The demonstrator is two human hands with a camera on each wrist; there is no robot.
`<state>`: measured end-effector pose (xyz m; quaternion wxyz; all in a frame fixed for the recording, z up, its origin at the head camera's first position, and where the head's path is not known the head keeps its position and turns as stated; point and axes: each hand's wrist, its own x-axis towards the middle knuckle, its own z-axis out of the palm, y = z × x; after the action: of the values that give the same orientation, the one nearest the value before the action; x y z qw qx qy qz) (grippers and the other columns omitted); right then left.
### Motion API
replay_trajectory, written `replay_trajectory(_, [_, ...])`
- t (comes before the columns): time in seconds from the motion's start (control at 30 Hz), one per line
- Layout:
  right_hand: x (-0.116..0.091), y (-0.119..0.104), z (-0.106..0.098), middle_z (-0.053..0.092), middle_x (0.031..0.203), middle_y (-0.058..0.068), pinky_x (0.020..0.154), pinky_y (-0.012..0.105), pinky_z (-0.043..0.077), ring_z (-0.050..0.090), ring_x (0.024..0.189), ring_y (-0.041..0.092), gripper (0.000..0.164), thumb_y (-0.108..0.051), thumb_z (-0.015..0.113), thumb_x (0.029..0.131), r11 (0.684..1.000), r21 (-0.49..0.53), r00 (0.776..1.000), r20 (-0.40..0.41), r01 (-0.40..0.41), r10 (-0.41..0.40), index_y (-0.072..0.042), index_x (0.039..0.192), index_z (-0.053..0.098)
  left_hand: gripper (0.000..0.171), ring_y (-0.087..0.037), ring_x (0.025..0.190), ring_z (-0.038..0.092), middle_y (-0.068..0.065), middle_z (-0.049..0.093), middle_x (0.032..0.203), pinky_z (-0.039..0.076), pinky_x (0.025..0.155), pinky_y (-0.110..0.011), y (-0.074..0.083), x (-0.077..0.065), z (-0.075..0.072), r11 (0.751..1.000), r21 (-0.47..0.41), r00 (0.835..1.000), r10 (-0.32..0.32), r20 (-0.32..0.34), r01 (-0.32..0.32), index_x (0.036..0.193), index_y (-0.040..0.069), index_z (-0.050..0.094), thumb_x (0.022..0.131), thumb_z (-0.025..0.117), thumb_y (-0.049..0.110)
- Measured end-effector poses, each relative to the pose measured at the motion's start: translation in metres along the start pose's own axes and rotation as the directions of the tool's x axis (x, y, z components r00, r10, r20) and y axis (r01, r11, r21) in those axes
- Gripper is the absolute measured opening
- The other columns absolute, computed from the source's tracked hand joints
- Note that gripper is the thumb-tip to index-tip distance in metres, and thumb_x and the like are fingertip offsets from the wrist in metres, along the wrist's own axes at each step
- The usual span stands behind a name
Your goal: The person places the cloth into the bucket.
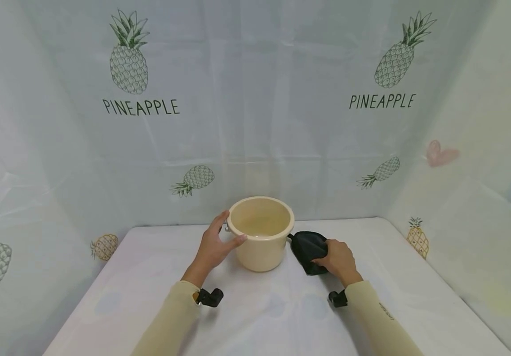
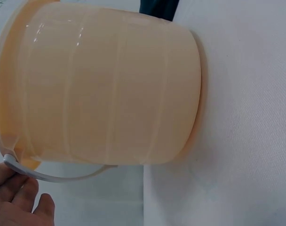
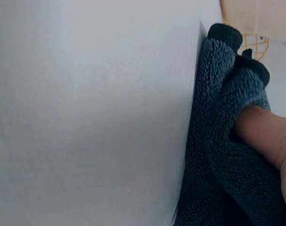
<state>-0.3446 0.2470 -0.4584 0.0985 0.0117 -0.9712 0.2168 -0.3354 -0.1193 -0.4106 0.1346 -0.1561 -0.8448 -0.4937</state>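
Below frame centre, my left hand point(image 1: 213, 245) is gripping the bucket point(image 1: 261, 254), ideally bracing it; my right hand point(image 1: 340, 258) is pinching dark cloth point(image 1: 305, 247).

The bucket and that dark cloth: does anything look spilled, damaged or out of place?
Nothing stands out. The bucket stands upright on the table, its handle hanging down, with no spill or crack in view. The left grip holds its rim; the right grip holds the dark cloth beside it.

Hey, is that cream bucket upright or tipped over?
Upright. In the head view, the bucket stands base-down on the table, its round mouth facing up, with the left hand at its rim.
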Motion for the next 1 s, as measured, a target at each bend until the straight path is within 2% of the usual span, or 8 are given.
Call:
replay_trajectory(0.13, [-0.0005,0.0022,0.0014,0.071,0.118,0.030,0.094,0.059,0.057,0.067,0.107,0.045,0.060,-0.023,0.092,0.080,0.999,0.020,1.000,-0.013,-0.026,0.027,0.012,0.124,0.068,0.097,-0.032,0.159,0.024,-0.012,0.028,0.172,0.027,0.128,-0.048,0.0000,-0.0014,0.0008,1.000,-0.012,1.000,-0.012,0.005,0.012,0.165,0.004,0.031,0.090,0.084,0.037])
replay_trajectory(0.3, [-0.0012,0.0035,0.0020,0.070,0.121,0.030,0.095,0.060,0.056,0.066,0.111,0.047,0.053,-0.018,0.088,0.083,0.998,0.047,0.999,-0.016,-0.048,0.049,0.011,0.124,0.068,0.097,-0.032,0.159,0.024,-0.012,0.028,0.171,0.028,0.128,-0.047,0.0013,-0.0014,0.0006,1.000,-0.024,1.000,-0.016,0.001,0.016,0.165,0.004,0.032,0.090,0.085,0.036])
replay_trajectory(0.53, [-0.0004,0.0043,0.0027,0.069,0.123,0.031,0.096,0.060,0.056,0.065,0.113,0.049,0.052,-0.017,0.087,0.084,0.995,0.086,0.998,-0.033,-0.052,0.055,0.010,0.125,0.069,0.096,-0.032,0.158,0.025,-0.013,0.030,0.171,0.028,0.127,-0.047,0.0007,-0.0006,-0.0004,1.000,-0.031,1.000,-0.003,-0.011,0.003,0.164,0.004,0.033,0.089,0.085,0.035])
replay_trajectory(0.8, [-0.0002,0.0076,0.0008,0.070,0.118,0.031,0.095,0.061,0.055,0.066,0.109,0.049,0.050,-0.019,0.089,0.082,0.991,0.121,0.996,-0.059,-0.054,0.062,0.010,0.119,0.071,0.096,-0.030,0.158,0.026,-0.011,0.030,0.171,0.028,0.128,-0.046,-0.0032,0.0016,0.0015,0.999,-0.039,1.000,-0.005,-0.014,0.005,0.164,0.005,0.033,0.089,0.085,0.035])
replay_trajectory(1.0, [0.0020,0.0079,-0.0033,0.070,0.120,0.033,0.094,0.062,0.055,0.065,0.108,0.050,0.054,-0.022,0.090,0.081,0.987,0.136,0.993,-0.069,-0.087,0.097,0.010,0.120,0.071,0.096,-0.032,0.158,0.026,-0.013,0.030,0.171,0.028,0.127,-0.047,0.0022,-0.0016,0.0025,0.999,-0.043,1.000,-0.015,-0.026,0.014,0.164,0.004,0.033,0.089,0.085,0.034])
